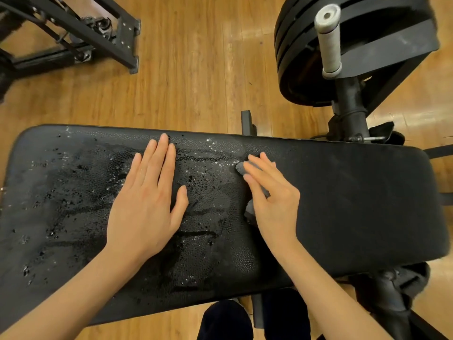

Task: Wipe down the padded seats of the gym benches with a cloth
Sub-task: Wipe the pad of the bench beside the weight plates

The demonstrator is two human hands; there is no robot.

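A black padded bench seat (343, 204) runs across the view, worn and flaking on its left half, with wet droplets shining near the middle. My left hand (149, 200) lies flat on the pad with fingers together, palm down, holding nothing. My right hand (272, 195) presses a small grey cloth (241, 168) against the pad just right of centre. Most of the cloth is hidden under the palm; bits show at the fingertips and below the thumb.
Black weight plates (318, 50) on a rack with a white-gripped post (329, 42) stand at the far right. A black machine frame (81, 35) sits on the wooden floor (196, 69) at the far left. My dark trouser legs (225, 320) show below the bench's near edge.
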